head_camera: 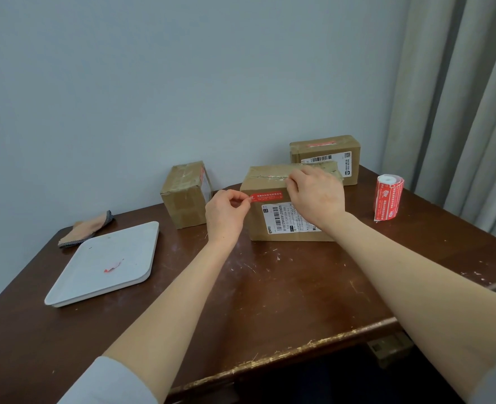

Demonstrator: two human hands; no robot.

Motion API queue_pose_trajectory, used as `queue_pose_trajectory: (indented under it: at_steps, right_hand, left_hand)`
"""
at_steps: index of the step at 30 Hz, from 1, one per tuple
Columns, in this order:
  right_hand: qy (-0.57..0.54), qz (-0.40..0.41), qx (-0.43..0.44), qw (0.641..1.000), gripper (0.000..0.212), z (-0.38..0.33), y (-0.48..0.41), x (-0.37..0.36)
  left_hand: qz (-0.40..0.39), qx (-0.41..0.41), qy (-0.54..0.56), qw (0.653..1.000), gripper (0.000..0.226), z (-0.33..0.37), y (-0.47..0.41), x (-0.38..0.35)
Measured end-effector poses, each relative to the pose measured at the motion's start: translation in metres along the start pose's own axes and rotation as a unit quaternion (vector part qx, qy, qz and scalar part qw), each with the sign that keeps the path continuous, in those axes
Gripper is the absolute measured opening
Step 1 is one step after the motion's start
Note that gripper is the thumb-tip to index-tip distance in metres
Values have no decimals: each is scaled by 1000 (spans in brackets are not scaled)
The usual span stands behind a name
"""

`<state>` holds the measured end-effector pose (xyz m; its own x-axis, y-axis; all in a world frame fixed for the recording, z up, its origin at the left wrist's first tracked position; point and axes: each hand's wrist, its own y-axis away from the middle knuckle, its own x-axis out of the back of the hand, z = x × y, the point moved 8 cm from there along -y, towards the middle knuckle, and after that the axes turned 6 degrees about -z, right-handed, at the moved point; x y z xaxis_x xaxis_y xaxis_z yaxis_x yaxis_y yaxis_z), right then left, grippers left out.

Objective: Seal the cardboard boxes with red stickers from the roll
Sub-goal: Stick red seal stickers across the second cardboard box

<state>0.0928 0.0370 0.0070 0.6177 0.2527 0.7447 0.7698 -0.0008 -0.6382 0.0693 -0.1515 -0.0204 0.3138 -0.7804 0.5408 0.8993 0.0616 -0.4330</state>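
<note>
While the left hand pinches the left end of a red sticker between thumb and forefinger, the strip lies horizontally along the upper front face of the middle cardboard box, just above its white shipping label. The right hand rests over the box's top front edge with fingers bent. It covers the sticker's right end, so whether it grips the strip or only presses the box cannot be determined.

The middle box stands near the centre of the tabletop, toward the rear edge. A smaller cardboard box stands just to its left, apart from it. A third cardboard box stands behind it near the rear right corner, with a red strip on its top.

The sticker roll stands upright near the right edge, apart from the boxes, with a loose end hanging down its side.

A white square tray lies toward the left edge and holds a red scrap. A folded cloth lies behind the tray, near the rear left corner
</note>
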Motion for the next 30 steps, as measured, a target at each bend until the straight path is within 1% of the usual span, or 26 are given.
queue_pose_trajectory:
  at_steps: [8,17,30]
  right_hand:
    - [-7,-3,-2,1000,31,0,0,-1]
    - [-12,4,2,1000,30,-1,0,0]
    - [-12,13,7,1000,29,-1,1,1]
  left_hand:
    - [-15,34,11,999,7,-3,-3,-1]
    - [-29,37,14,999,6,0,-2,0]
    - [-26,28,-3,999,5,4,1,2]
